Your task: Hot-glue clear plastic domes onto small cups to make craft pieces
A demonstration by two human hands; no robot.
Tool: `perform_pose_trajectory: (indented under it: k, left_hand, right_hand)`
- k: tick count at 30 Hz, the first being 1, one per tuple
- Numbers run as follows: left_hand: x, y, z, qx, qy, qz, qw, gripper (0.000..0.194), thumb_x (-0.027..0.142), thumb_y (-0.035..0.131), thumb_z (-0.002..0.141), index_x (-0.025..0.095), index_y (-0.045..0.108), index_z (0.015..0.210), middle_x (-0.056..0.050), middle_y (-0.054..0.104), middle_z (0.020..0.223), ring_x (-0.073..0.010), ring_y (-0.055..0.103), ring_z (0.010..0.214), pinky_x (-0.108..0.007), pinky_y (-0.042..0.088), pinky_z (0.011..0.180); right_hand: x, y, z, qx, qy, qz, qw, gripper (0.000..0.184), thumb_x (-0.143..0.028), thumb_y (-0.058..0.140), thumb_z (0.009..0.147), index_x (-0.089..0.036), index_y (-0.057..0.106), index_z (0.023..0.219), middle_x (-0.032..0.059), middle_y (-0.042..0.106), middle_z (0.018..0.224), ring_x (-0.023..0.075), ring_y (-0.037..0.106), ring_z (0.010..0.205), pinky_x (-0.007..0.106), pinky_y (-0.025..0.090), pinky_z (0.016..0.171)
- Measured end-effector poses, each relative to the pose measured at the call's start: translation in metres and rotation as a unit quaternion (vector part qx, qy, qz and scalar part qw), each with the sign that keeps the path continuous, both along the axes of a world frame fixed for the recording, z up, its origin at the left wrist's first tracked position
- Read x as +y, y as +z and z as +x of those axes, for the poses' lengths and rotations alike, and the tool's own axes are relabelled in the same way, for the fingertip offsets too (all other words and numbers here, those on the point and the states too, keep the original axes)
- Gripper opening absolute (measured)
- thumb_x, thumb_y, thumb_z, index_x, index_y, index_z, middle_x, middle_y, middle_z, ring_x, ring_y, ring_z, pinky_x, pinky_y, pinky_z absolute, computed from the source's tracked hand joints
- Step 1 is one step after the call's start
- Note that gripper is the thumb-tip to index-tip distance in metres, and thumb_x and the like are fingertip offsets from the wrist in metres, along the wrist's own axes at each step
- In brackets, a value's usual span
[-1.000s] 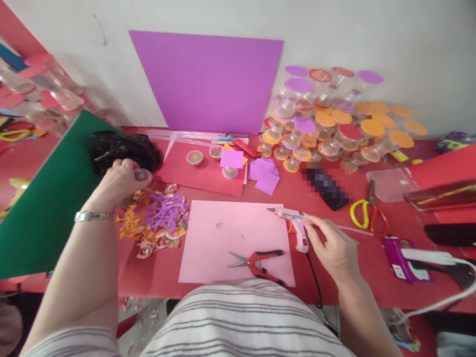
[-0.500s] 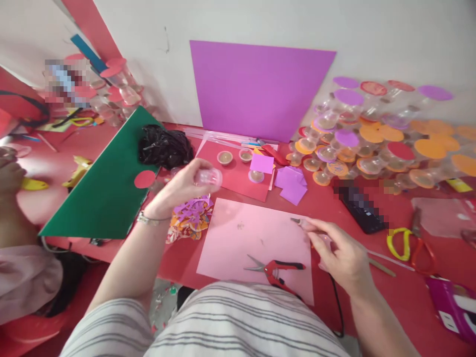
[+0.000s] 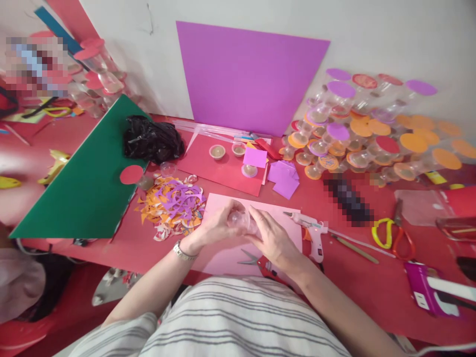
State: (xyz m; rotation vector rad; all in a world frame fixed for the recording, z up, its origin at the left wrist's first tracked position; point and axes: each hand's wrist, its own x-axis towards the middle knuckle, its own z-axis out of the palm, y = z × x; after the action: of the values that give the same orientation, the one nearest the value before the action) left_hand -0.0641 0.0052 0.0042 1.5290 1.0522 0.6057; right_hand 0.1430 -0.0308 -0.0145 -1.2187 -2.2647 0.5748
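Both of my hands meet over the pink paper sheet [image 3: 277,210] and grip one small clear plastic cup [image 3: 239,219]. My left hand [image 3: 215,229], with a watch on the wrist, wraps the cup from the left. My right hand [image 3: 273,238] closes on it from the right with the fingertips at its rim. Red-handled snips [image 3: 256,260] lie on the pink sheet just below my hands. A white glue gun [image 3: 310,230] rests on the table to the right of my right hand.
A heap of purple and orange paper scraps [image 3: 173,201] lies left of the pink sheet. A green sheet [image 3: 85,183], a black bag [image 3: 152,139], a purple sheet [image 3: 249,74], several lidded cups [image 3: 372,134] and yellow-handled scissors [image 3: 390,233] surround the workspace. Another person sits at far left.
My left hand carried the clear cup from near the black bag down to the pink sheet. My right hand left the glue gun and joined the left on the cup.
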Motion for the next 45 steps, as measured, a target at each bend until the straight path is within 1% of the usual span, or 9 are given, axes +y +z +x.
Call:
perform_pose_trajectory:
  k: [5,8,15,19,22,28,33,38,45]
  left_hand:
    - [0.000,-0.002,-0.015,0.031,0.101,0.022,0.994,0.044,0.041,0.070,0.079,0.019,0.052,0.112,-0.006,0.063,0.104,-0.0198,0.063,0.093,-0.035,0.053,0.084]
    - [-0.001,-0.004,-0.020,0.091,0.160,0.104,0.977,0.044,0.033,0.072,0.078,0.020,0.053,0.114,-0.007,0.062,0.108,-0.0218,0.062,0.099,-0.038,0.052,0.089]
    - [-0.012,-0.014,-0.015,0.197,0.074,0.191,0.959,0.044,0.019,0.072,0.077,0.021,0.054,0.117,-0.009,0.060,0.116,-0.0244,0.062,0.108,-0.040,0.054,0.094]
    - [-0.016,-0.022,-0.004,0.232,0.003,0.220,0.948,0.034,0.016,0.070,0.079,0.020,0.055,0.109,-0.008,0.062,0.109,-0.0258,0.062,0.105,-0.042,0.055,0.092]
    - [-0.013,-0.024,0.005,0.241,-0.052,0.247,0.937,0.031,0.016,0.070,0.081,0.020,0.055,0.107,-0.009,0.061,0.110,-0.0266,0.061,0.104,-0.043,0.055,0.090]
    - [-0.003,-0.016,0.033,0.247,-0.121,0.300,0.913,0.025,0.004,0.060,0.083,0.018,0.055,0.103,-0.010,0.055,0.106,-0.0258,0.057,0.101,-0.043,0.053,0.091]
    - [0.002,-0.014,0.051,0.286,-0.158,0.271,0.905,0.024,0.007,0.060,0.085,0.013,0.058,0.108,-0.013,0.058,0.107,-0.0285,0.059,0.100,-0.046,0.052,0.092]
    - [0.006,-0.025,0.039,0.239,-0.115,0.270,0.926,0.061,0.029,0.083,0.074,0.019,0.052,0.125,-0.013,0.060,0.118,-0.0308,0.059,0.111,-0.046,0.052,0.094]
    - [0.020,-0.024,0.013,0.106,0.043,0.274,0.955,0.010,0.027,0.061,0.093,0.018,0.061,0.099,0.001,0.062,0.078,-0.0122,0.057,0.065,-0.024,0.048,0.066]
  right_hand:
    - [0.026,-0.001,-0.009,-0.062,-0.010,-0.007,0.998,0.044,-0.019,0.056,0.090,-0.022,0.050,0.133,0.0131,0.062,0.123,0.0280,0.067,0.111,0.043,0.058,0.090]
    - [0.052,-0.002,-0.021,-0.074,-0.023,0.012,0.997,0.032,-0.027,0.056,0.092,-0.019,0.055,0.123,0.0149,0.065,0.123,0.0290,0.064,0.116,0.048,0.048,0.103]
    - [0.084,-0.015,-0.025,-0.144,-0.054,0.028,0.988,0.047,-0.038,0.047,0.099,-0.011,0.049,0.137,0.0248,0.055,0.143,0.0401,0.039,0.144,0.075,0.017,0.113]
    - [0.060,0.002,0.018,-0.126,-0.105,0.080,0.983,0.051,-0.041,0.050,0.097,-0.013,0.050,0.140,0.0219,0.055,0.145,0.0377,0.042,0.142,0.066,0.030,0.114]
    - [0.024,0.016,0.066,-0.061,-0.170,0.090,0.979,0.047,-0.046,0.052,0.096,-0.019,0.057,0.134,0.0160,0.066,0.131,0.0297,0.059,0.126,0.050,0.047,0.107]
    - [-0.059,0.008,0.139,0.007,-0.378,-0.045,0.925,0.047,-0.056,0.054,0.092,-0.019,0.063,0.120,0.0138,0.074,0.111,0.0231,0.074,0.093,0.041,0.060,0.083]
    - [-0.071,-0.009,0.135,0.050,-0.431,-0.135,0.891,0.060,-0.072,0.054,0.082,-0.018,0.063,0.107,0.0163,0.075,0.102,0.0237,0.073,0.082,0.038,0.060,0.071]
    - [-0.057,-0.016,0.118,0.023,-0.435,-0.171,0.884,0.058,-0.072,0.064,0.073,-0.019,0.061,0.098,0.0124,0.073,0.090,0.0268,0.072,0.077,0.043,0.056,0.074]
    - [-0.048,-0.017,0.123,0.028,-0.464,-0.226,0.856,0.048,-0.063,0.067,0.068,-0.021,0.058,0.089,0.0050,0.069,0.080,0.0209,0.067,0.057,0.038,0.054,0.064]
